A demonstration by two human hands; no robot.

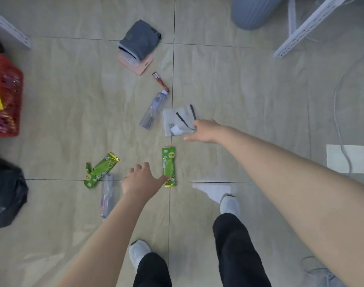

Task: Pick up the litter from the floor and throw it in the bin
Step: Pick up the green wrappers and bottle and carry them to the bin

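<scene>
Litter lies scattered on the tiled floor. My left hand (pixel 142 178) reaches down with fingers apart, its thumb touching a green wrapper (pixel 168 165). A second green wrapper (pixel 100 169) and a clear plastic bottle (pixel 107 195) lie just left of that hand. My right hand (pixel 205 130) touches the right edge of a clear plastic bag with black strips (pixel 178 121); whether it grips the bag is unclear. Farther off lie another clear bottle (pixel 154 109), a red sachet (pixel 160 81) and a grey and pink packet (pixel 138 45). A blue-grey ribbed bin (pixel 253 11) stands at the top right.
A red basket (pixel 6 96) and a black bag (pixel 5 193) sit at the left. White shelf rails (pixel 307 27) and a thin cable (pixel 338 112) are at the right. White paper patches (pixel 345 161) lie on the floor. My feet in white shoes (pixel 229 205) stand below the litter.
</scene>
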